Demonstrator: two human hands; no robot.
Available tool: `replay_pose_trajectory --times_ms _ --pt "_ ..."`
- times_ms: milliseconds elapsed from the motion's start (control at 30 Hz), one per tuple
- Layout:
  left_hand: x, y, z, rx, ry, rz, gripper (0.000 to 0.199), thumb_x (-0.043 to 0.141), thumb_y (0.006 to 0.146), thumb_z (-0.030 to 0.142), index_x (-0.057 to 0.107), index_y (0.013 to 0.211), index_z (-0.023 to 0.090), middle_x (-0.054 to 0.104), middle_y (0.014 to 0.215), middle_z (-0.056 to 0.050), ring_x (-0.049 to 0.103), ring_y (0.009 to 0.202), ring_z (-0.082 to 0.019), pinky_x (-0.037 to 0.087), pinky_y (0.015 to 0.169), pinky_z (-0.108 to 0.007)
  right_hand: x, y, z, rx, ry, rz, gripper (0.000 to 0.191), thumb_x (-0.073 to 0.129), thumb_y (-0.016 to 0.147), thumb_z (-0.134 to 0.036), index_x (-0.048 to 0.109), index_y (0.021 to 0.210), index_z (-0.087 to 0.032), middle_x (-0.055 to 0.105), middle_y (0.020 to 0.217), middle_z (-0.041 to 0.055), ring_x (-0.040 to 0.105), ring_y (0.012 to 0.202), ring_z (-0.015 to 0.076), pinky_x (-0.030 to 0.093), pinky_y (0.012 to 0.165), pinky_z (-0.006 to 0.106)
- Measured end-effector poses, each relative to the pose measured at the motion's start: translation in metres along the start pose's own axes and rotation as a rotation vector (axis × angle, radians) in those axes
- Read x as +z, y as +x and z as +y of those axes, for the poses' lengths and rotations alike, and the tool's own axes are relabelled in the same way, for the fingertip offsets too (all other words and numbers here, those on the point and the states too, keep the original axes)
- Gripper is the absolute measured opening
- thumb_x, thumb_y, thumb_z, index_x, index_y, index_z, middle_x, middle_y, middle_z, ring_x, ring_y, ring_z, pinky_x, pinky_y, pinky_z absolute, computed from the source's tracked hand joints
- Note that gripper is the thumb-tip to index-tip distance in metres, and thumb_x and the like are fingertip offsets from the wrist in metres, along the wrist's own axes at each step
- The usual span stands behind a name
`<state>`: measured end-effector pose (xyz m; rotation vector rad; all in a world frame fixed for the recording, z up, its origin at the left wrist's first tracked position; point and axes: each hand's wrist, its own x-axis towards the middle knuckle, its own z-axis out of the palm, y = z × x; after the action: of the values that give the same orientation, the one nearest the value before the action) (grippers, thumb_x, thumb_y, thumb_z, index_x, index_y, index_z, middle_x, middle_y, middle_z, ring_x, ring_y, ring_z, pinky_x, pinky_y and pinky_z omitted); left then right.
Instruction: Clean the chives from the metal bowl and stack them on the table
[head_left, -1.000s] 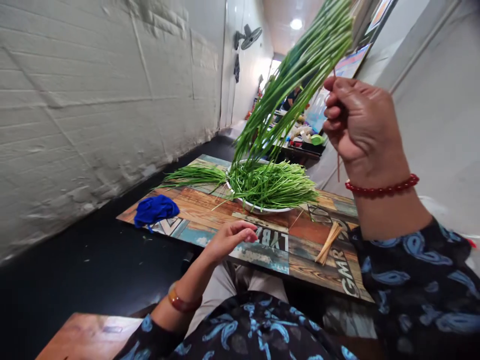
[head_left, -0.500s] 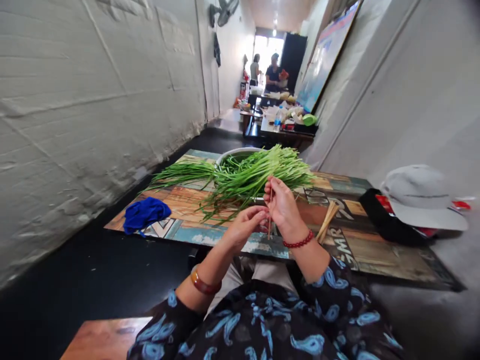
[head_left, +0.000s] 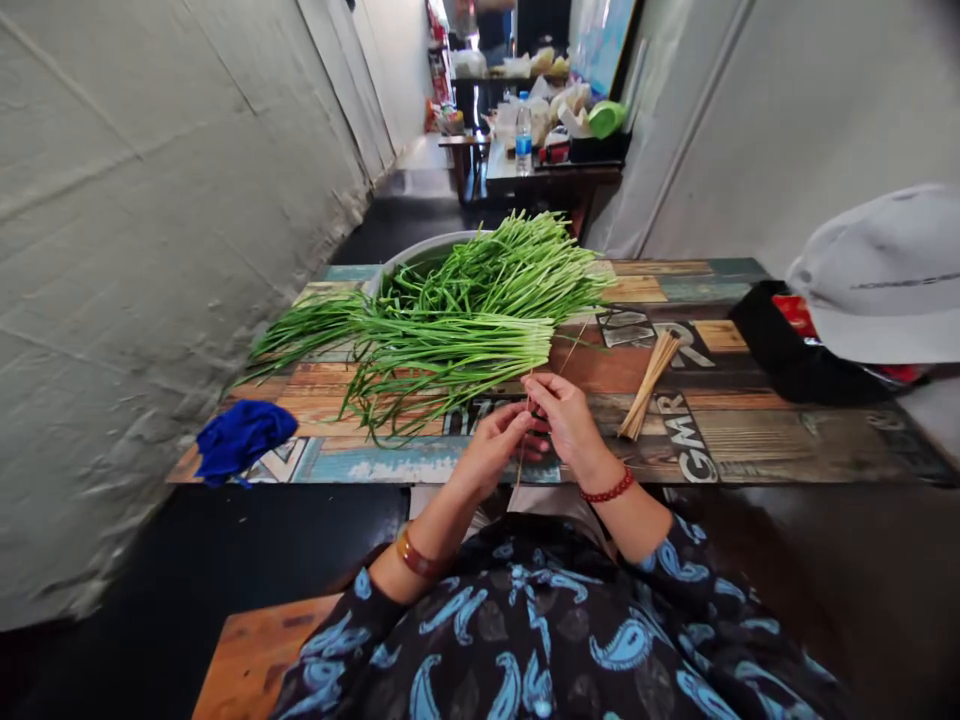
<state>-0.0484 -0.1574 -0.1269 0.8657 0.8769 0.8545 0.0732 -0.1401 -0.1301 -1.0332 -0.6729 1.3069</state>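
Near the table's front edge, a thin wooden skewer (head_left: pixel 520 468) stands nearly upright between my hands. My right hand (head_left: pixel 564 418) pinches its upper part between thumb and fingers. Just below, my left hand (head_left: pixel 491 452) closes thumb and fingertips around the same stick. Beyond my hands lies a bunch of garlic chives (head_left: pixel 480 345), pale stem ends to the right, green leaves to the left. More chives are heaped over a large grey bowl (head_left: pixel 397 262). A single thin stick rests on the tabletop beside the stem ends. To the right sits a bundle of skewers (head_left: pixel 649 385).
A blue cloth (head_left: pixel 244 438) lies at the table's (head_left: pixel 720 440) left front corner. At the right, a white cap (head_left: pixel 877 280) rests on a black bag (head_left: pixel 772 345). Behind, another table bears a water bottle (head_left: pixel 523 135) and plastic bags. A person stands far back.
My view has tilted down and closer to the table. Both hands still hold the skewer, now lower and in front of the chives' stem ends instead of overlapping the leaves.
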Motion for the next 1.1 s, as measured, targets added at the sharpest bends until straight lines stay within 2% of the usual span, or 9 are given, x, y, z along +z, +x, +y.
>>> replay_pose_trajectory --times_ms 67,133,200,267,367,500,733,933,1100 --pt "0.006 0.002 -0.002 -0.003 0.006 0.018 0.055 0.078 0.073 0.060 0.066 0.102 0.015 0.069 0.072 -0.001 0.061 0.050 -0.010 0.045 0.048 -0.021 -0.006 0.003 0.001 -0.022 -0.039 -0.009 0.025 0.085 0.063 -0.038 0.074 0.078 -0.021 0.069 0.078 -0.0002 0.055 0.063 0.0107 0.046 0.054 0.022" --pt "0.009 0.002 -0.002 0.025 0.015 0.059 0.050 0.076 0.076 0.059 0.065 0.095 0.014 0.060 0.058 0.004 0.046 0.039 -0.005 0.030 0.039 -0.017 -0.011 0.006 0.001 -0.047 -0.065 -0.014 0.026 0.086 0.063 -0.038 0.074 0.079 -0.021 0.070 0.080 0.0004 0.058 0.068 0.0124 0.049 0.060 0.024" --pt "0.011 0.003 -0.003 0.049 0.021 0.097 0.046 0.075 0.077 0.058 0.065 0.090 0.014 0.053 0.052 0.007 0.035 0.036 -0.003 0.020 0.037 -0.018 -0.015 0.011 -0.001 -0.076 -0.078 0.003 0.027 0.084 0.066 -0.040 0.074 0.082 -0.021 0.070 0.079 0.0001 0.058 0.070 0.0124 0.047 0.061 0.023" --pt "0.012 0.005 -0.004 0.059 0.021 0.126 0.044 0.075 0.076 0.057 0.065 0.089 0.015 0.050 0.050 0.007 0.032 0.036 -0.003 0.017 0.038 -0.019 -0.018 0.016 -0.004 -0.100 -0.086 0.032 0.028 0.081 0.070 -0.044 0.073 0.085 -0.020 0.069 0.077 -0.0004 0.057 0.069 0.0116 0.044 0.058 0.022" --pt "0.013 0.006 -0.006 0.057 0.017 0.148 0.043 0.075 0.075 0.056 0.065 0.088 0.016 0.049 0.050 0.008 0.031 0.038 -0.004 0.017 0.039 -0.020 -0.016 0.024 -0.009 -0.113 -0.096 0.054 0.030 0.079 0.072 -0.046 0.072 0.084 -0.019 0.068 0.074 -0.0005 0.054 0.064 0.0107 0.040 0.053 0.022" --pt "0.012 0.007 -0.006 0.051 0.016 0.162 0.043 0.075 0.074 0.056 0.066 0.088 0.016 0.049 0.049 0.007 0.029 0.038 -0.004 0.016 0.040 -0.020 -0.010 0.027 -0.011 -0.066 -0.064 0.057 0.030 0.081 0.066 -0.044 0.069 0.075 -0.018 0.065 0.067 -0.0009 0.050 0.055 0.0089 0.035 0.046 0.022" --pt "0.013 0.005 -0.007 0.056 -0.012 0.190 0.041 0.075 0.075 0.053 0.067 0.088 0.015 0.053 0.051 0.007 0.034 0.037 -0.004 0.018 0.039 -0.020 -0.006 0.018 -0.002 -0.062 0.014 0.097 0.030 0.080 0.066 -0.044 0.066 0.076 -0.020 0.064 0.070 -0.0017 0.051 0.057 0.0086 0.042 0.051 0.021" --pt "0.012 0.005 -0.008 0.041 -0.041 0.108 0.045 0.076 0.075 0.055 0.066 0.093 0.015 0.064 0.061 0.003 0.051 0.040 -0.008 0.033 0.041 -0.020 -0.007 0.020 -0.008 -0.058 -0.031 0.076 0.036 0.082 0.067 -0.050 0.066 0.076 -0.019 0.066 0.072 -0.0006 0.056 0.060 0.0098 0.041 0.048 0.020" --pt "0.007 0.007 -0.008 0.064 -0.041 0.108 0.046 0.081 0.071 0.054 0.072 0.091 0.013 0.065 0.064 0.001 0.054 0.049 -0.007 0.040 0.049 -0.020 -0.005 0.024 -0.013 -0.061 -0.068 0.050 0.042 0.084 0.064 -0.055 0.063 0.074 -0.019 0.062 0.065 -0.0029 0.051 0.052 0.0081 0.036 0.043 0.020"
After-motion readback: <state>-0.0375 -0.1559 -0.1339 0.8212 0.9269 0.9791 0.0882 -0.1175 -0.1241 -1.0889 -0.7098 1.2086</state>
